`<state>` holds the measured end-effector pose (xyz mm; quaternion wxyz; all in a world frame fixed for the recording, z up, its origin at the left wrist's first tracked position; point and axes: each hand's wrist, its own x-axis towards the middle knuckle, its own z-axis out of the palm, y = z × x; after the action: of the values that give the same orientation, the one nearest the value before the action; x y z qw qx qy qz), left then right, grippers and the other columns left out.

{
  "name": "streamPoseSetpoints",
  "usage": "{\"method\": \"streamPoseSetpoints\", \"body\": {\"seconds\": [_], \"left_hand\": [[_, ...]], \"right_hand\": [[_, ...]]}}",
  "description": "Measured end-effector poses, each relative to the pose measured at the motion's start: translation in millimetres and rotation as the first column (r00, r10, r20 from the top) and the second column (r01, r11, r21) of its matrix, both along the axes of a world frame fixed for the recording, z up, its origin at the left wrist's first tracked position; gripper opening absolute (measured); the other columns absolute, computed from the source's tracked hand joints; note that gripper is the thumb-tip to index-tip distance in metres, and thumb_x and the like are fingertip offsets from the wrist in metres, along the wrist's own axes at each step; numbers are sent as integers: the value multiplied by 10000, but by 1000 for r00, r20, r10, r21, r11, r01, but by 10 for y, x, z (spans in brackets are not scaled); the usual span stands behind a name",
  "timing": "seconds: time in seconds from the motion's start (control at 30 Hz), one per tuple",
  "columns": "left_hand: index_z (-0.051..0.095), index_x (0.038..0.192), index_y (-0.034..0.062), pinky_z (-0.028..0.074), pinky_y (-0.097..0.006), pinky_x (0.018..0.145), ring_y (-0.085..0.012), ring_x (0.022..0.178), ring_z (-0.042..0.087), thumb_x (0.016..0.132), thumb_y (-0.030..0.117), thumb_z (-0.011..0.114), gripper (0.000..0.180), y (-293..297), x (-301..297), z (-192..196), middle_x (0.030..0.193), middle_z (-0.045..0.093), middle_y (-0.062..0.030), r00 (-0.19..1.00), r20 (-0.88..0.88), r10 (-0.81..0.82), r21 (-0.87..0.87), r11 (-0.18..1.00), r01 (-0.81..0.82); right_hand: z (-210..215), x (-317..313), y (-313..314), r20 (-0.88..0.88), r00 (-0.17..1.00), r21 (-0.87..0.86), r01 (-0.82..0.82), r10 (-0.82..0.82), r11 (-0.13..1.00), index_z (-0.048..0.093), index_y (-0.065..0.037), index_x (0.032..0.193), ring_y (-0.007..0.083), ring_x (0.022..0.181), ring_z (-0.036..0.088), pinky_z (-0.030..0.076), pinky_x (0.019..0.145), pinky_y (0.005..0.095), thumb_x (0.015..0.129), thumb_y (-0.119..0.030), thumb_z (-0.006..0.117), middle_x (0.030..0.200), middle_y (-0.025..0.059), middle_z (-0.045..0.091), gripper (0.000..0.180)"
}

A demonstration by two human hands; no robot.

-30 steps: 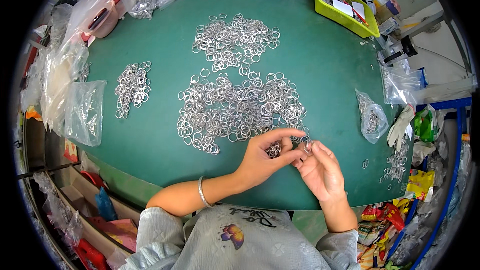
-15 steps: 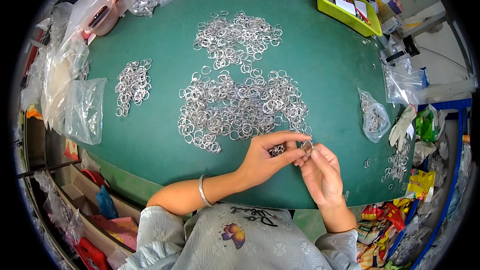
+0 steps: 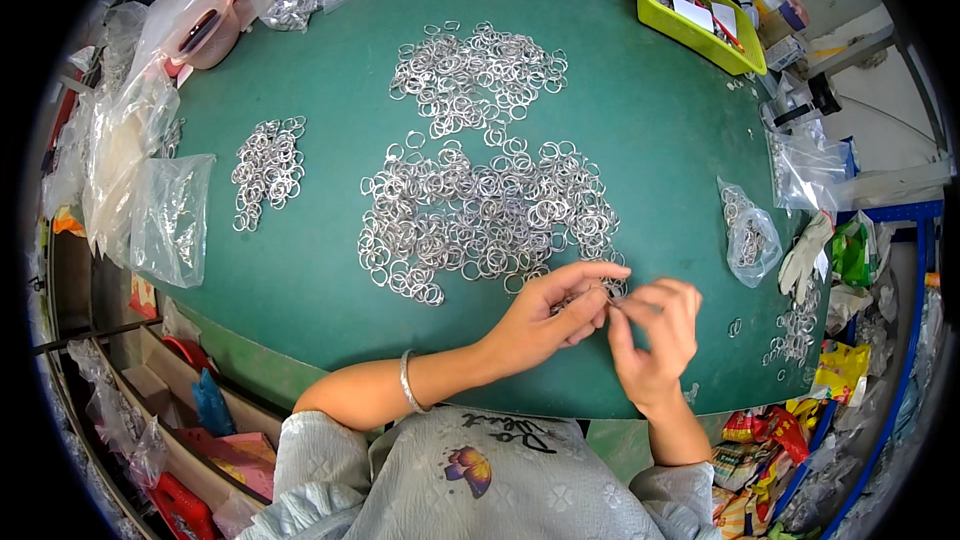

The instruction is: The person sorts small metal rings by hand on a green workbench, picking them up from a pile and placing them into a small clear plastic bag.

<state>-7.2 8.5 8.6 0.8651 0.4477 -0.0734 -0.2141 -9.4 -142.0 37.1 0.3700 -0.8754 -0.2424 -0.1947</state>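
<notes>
My left hand is closed around several silvery metal rings, partly hidden by its fingers; its index finger stretches forward over them. Thumb and fingertips of my right hand pinch at a small metal ring held up against the left fingertips. That ring is seen nearly edge-on and is mostly covered. Just beyond both hands spreads a wide heap of metal rings. Farther back lies a second ring pile, and a smaller ring pile is off to the left.
On the green tabletop, clear plastic bags line the left edge beside a pink container. A yellow-green basket with tools stands at the far right. A small bag of rings, a glove and loose rings lie on the right.
My right hand has turned and its fingers have curled in over the ring. The ring, earlier facing open between both hands, is now tilted and mostly hidden. The left hand has shifted slightly.
</notes>
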Motion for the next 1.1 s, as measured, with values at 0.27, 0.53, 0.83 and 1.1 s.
{"method": "streamPoseSetpoints", "body": {"seconds": [0.27, 0.53, 0.83, 1.1], "left_hand": [[506, 1111, -1, 308, -205, 449, -86, 541, 390, 918, 151, 376, 278, 18, 35, -139, 729, 475, -36, 954, -291, -77, -262, 965, -2], [585, 980, -26, 349, -206, 450, -91, 590, 476, 872, 69, 438, 206, -3, 44, -134, 799, 542, -55, 979, -205, 14, -81, 996, -31], [609, 938, -19, 354, -194, 477, -68, 567, 456, 853, 90, 496, 179, 16, 29, -170, 686, 518, -13, 979, -196, 57, 13, 998, -55], [580, 1027, 20, 368, -188, 552, -47, 614, 446, 809, 70, 573, 224, -16, 35, -118, 668, 490, 24, 985, -78, 151, 189, 973, -134]], "right_hand": [[69, 207, -103, 37, 994, -200, -97, 106, 975, 628, -32, 826, 229, 766, 524, 382, 692, 343, 639, -31, 653, 858, 61, 570, 189], [-334, 713, -117, -175, 983, -364, -10, -58, 931, 594, -5, 925, 269, 846, 503, 390, 764, 352, 705, -30, 622, 892, 108, 563, 224], [-319, 625, -294, -294, 946, 40, 155, -136, 987, 628, 3, 813, 141, 637, 502, 400, 568, 241, 689, 11, 651, 748, 65, 563, 126], [-241, 352, -221, -716, 652, 604, 401, 249, 689, 620, 35, 900, 84, 683, 508, 400, 633, 198, 821, -66, 581, 792, 37, 594, 134]]}}
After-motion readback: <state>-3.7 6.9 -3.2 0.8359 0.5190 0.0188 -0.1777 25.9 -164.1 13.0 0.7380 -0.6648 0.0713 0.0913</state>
